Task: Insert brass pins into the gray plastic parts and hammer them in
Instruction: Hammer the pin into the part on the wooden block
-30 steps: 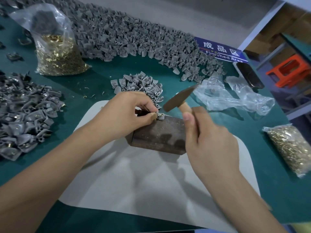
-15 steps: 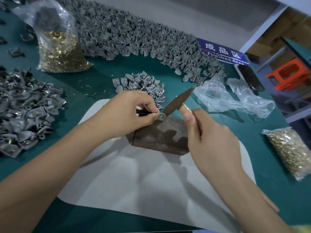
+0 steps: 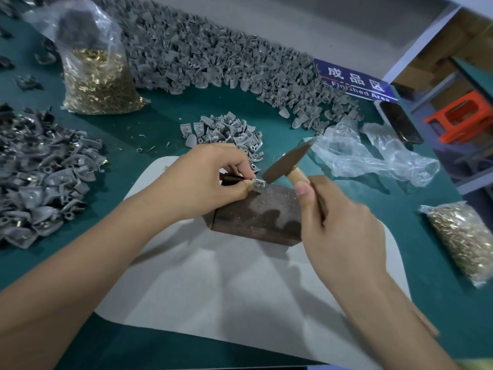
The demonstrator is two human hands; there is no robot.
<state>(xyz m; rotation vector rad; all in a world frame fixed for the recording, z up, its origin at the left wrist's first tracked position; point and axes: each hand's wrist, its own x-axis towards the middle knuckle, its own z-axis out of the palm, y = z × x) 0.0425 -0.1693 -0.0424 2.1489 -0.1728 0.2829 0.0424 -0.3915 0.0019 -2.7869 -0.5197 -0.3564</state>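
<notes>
- spreading wide under everything is the green bench mat (image 3: pixel 165 124), soft-looking and flat, and the dark metal block (image 3: pixel 261 214) is our landmark on it.
- beyond the block a long ridge of gray plastic parts (image 3: pixel 202 60) curves across the back, small wedge-shaped mouldings, matte; a blue sign (image 3: pixel 354 81) at its right end reads "finished area".
- under the block lies a pale sheet (image 3: pixel 240 289), smooth with rounded corners, probably there to cushion the blows and spare the mat.
- left of the block, a heap of parts (image 3: pixel 40 177) with glints of brass among them; just behind the block, a small handy cluster (image 3: pixel 226 132) within reach.
- far left behind the block, a clear bag of brass pins (image 3: pixel 98 86), shiny and loose; a second bag (image 3: pixel 464 241) lies to the right, and crumpled clear plastic (image 3: pixel 373 158) behind right.
- the block itself: heavy, dull brown, flat-topped, serving as an anvil, i'd judge.
- right hand (image 3: pixel 338 225) wraps the wooden handle of the hammer (image 3: pixel 288 162), thumb up the shaft for control, choked close to the head for short taps; the head hangs just above the block's far edge.
- left hand (image 3: pixel 213 180) pinches one gray part (image 3: pixel 258 185) between thumb and fingertips at the block's top far corner, steadying it, fingertips very near the strike.
- the pin in it is too small to make out.
</notes>
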